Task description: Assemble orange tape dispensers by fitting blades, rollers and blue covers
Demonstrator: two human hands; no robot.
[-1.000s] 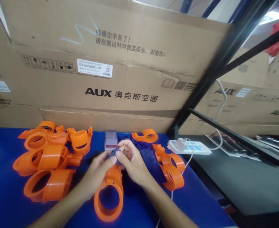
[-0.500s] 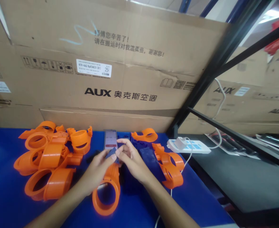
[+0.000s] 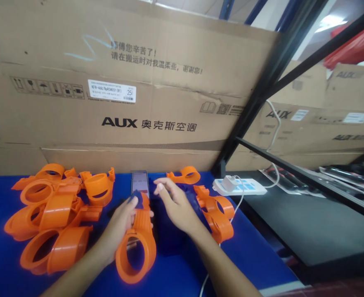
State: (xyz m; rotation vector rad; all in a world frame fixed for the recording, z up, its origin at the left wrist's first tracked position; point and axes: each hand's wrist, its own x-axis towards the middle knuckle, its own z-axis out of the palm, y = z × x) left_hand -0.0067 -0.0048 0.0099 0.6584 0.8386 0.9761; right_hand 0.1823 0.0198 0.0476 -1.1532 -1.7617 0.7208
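My left hand [image 3: 123, 220] is wrapped round an orange tape dispenser [image 3: 151, 251], its ring toward me. The thumb presses a small dark blue piece [image 3: 137, 199] at the dispenser's far end; whether it is fixed there I cannot tell. My right hand [image 3: 176, 205] is apart from the dispenser, fingers spread, with nothing visible in them. Under and beside it is a dark blue bag or container [image 3: 172, 237], partly hidden by the hand and forearm. A phone [image 3: 139, 181] with a lit screen lies just beyond the dispenser.
A pile of orange tape dispensers [image 3: 56, 210] lies left; several more [image 3: 221, 218] lie right, one [image 3: 186, 175] at the back. A white power strip [image 3: 250, 186] with a cable stands right. A large carton [image 3: 157, 95] and black rack post [image 3: 250, 99] bound the blue table [image 3: 107, 284].
My right hand has let go of the blue piece and moved off to the right, its fingers spreading. The dispenser's far end now shows in my left hand. The view has shifted right.
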